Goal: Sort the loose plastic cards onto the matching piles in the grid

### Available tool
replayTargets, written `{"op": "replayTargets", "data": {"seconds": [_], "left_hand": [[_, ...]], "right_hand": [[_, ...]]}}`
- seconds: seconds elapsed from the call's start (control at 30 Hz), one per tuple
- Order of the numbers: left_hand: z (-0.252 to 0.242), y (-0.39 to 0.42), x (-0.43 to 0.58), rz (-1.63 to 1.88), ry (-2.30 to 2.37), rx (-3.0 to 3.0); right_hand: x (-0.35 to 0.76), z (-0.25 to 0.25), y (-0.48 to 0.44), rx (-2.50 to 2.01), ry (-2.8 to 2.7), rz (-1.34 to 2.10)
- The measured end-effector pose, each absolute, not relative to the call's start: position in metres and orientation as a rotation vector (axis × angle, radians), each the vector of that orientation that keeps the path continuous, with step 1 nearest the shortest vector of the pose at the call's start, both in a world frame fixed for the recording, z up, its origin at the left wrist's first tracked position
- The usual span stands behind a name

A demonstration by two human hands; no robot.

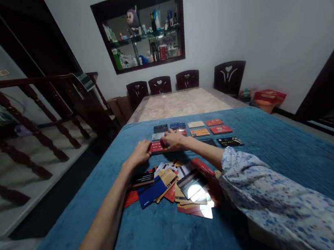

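Observation:
A red card (157, 147) lies at the left end of the nearest row of cards. My left hand (142, 151) has its fingers closed at the card's left edge. My right hand (173, 139) reaches over from the right, fingers bent onto the card's other side and partly hiding the cards behind. Farther back in the rows are a dark card (160, 128), a blue card (178, 126), a cream card (196, 124) and an orange card (198, 132). Between my forearms spreads a loose heap of mixed cards, among them a blue card (151, 192) and a glossy black card (192, 184).
A blue cloth (105, 215) covers the near part of the long table; its far part shows a beige top (179, 103). Several dark chairs (188, 79) stand around the far end. At left runs a wooden railing (34, 101); a red bag (269, 97) is at right.

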State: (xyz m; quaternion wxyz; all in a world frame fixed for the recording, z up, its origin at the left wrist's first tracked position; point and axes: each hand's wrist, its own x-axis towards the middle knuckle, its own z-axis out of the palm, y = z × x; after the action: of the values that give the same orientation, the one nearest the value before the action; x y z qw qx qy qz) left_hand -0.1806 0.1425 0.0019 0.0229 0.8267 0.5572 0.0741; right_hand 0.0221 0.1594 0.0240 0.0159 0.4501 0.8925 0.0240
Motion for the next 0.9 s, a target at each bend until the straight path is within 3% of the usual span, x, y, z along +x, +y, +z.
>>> {"op": "replayTargets", "data": {"seconds": [0.9], "left_hand": [[-0.019,0.16,-0.192,0.388,1.625,2.496]], "right_hand": [[0.016,0.022,0.168,1.363,2.74,-0.03]]}}
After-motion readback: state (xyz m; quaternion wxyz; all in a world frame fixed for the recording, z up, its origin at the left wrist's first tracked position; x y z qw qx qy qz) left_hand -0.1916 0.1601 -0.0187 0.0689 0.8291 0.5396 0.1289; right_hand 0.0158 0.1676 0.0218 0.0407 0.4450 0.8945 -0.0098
